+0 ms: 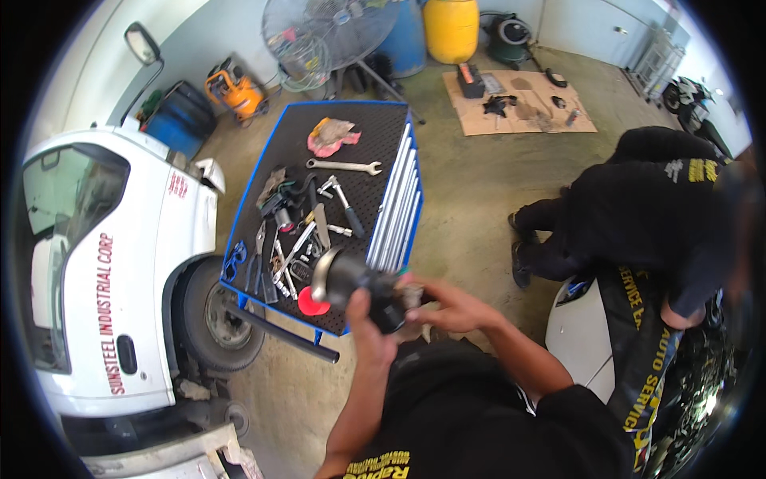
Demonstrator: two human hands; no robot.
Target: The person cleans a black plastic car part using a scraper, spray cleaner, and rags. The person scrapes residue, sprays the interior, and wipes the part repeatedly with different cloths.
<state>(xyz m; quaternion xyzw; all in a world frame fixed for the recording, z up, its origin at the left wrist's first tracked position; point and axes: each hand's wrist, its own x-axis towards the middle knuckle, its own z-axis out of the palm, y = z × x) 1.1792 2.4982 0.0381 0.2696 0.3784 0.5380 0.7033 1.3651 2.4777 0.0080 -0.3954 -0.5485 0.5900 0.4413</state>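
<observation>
Over the near end of the tool cart, my left hand point(370, 334) is closed round a black cylindrical part point(363, 281) with a shiny metal rim at its far left end. My right hand point(459, 310) is at the part's right end, its fingers bent round what looks like a crumpled greyish rag point(410, 296) pressed to the part. Just beyond lie a red round cap point(313, 302), a ratchet point(343, 205), pliers point(257, 259) and several sockets and bars on the black cart top point(271, 144). Farther off are a combination wrench point(345, 166) and a pink-and-tan rag point(333, 136).
On the left stands a white truck point(136, 279); its wheel point(222, 314) is near the cart's handle bar point(287, 335). At right a person in black point(638, 211) bends over a car's covered fender point(630, 319). Cardboard point(523, 112) with parts lies behind, and a fan point(327, 32) stands beyond the cart.
</observation>
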